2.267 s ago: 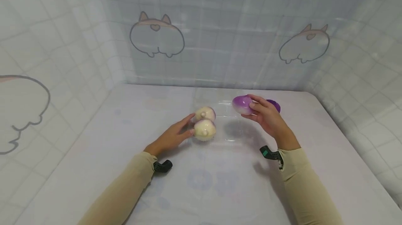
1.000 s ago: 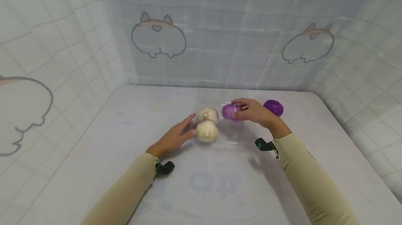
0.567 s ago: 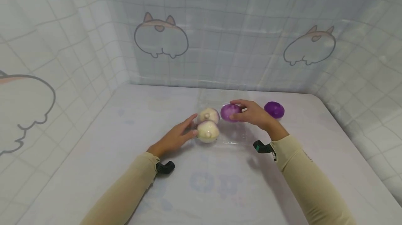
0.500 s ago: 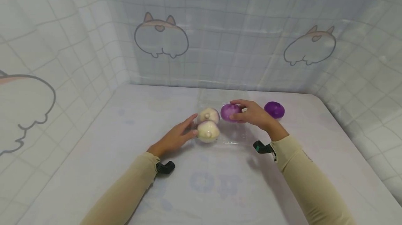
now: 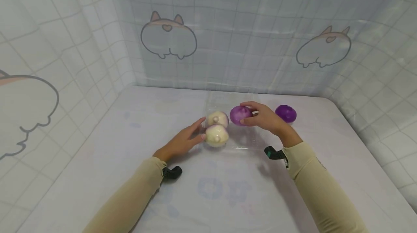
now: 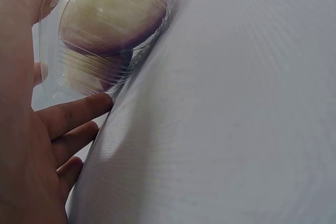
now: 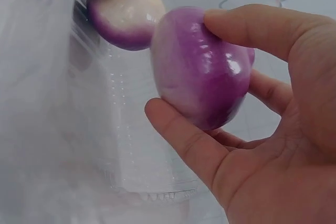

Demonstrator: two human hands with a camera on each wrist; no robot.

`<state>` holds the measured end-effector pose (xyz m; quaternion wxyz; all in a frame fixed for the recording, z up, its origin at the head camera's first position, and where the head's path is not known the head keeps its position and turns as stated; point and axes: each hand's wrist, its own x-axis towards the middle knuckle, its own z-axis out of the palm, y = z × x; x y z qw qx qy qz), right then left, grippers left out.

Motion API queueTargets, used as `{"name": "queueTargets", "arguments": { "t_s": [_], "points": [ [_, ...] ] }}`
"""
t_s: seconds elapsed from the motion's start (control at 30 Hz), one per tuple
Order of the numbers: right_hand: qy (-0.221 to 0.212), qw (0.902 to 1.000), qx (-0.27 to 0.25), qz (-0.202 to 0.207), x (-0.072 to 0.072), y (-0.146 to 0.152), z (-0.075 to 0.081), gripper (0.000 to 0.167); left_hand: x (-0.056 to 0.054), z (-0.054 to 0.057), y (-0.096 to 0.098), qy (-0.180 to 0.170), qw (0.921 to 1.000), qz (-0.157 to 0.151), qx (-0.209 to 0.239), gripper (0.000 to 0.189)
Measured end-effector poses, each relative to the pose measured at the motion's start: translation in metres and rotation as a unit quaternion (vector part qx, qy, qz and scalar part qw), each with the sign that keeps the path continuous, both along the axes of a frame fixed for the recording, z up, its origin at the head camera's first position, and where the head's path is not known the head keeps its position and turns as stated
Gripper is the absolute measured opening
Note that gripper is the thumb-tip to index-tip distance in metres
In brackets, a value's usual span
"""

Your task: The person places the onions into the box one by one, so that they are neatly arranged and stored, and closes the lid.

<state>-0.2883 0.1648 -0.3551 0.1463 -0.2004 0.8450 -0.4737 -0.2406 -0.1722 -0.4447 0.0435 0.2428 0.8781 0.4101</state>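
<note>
My right hand (image 5: 265, 117) holds a glossy purple-and-white onion (image 5: 240, 115) between thumb and fingers, over the right part of a clear plastic box (image 5: 241, 142). In the right wrist view, the thumb lies on the onion's (image 7: 202, 72) purple top side and the fingers reach around its lower side. Two paler onions, a rear one (image 5: 217, 118) and a front one (image 5: 216, 136), lie in the box's left part with pale nubs showing. Spread fingers of my left hand (image 5: 180, 140) touch the box's left side; in the left wrist view the box wall (image 6: 52, 72) stands between thumb and fingers.
A deep purple onion (image 5: 286, 113) lies on the white-covered table (image 5: 208, 189), right of the box. The box's raised clear lid (image 5: 228, 97) stands behind the onions. Tile-patterned curtains (image 5: 244, 37) with animal drawings close off the back and both sides.
The right hand has carried its onion leftward over the box and turned it, uncovering the deep purple onion. In the last half second both hands have hardly moved.
</note>
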Motion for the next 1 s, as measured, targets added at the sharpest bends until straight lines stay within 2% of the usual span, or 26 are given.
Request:
{"name": "queueTargets", "arguments": {
  "t_s": [0.57,0.83,1.0],
  "points": [
    [0.008,0.9999,0.002,-0.01,-0.0009,-0.0045,-0.0007,0.051,-0.0012,-0.0002,-0.0008,0.005,1.0,-0.004,-0.001,0.069],
    [-0.011,0.9995,0.017,-0.022,0.0008,-0.006,0.0006,0.063,-0.0019,-0.0004,-0.0008,0.003,1.0,-0.004,0.001,0.069],
    [-0.019,0.9991,0.023,-0.031,0.0002,-0.0067,0.0013,0.065,-0.0025,-0.001,-0.0007,0.006,1.0,-0.004,0.0,0.069]
  ]
}}
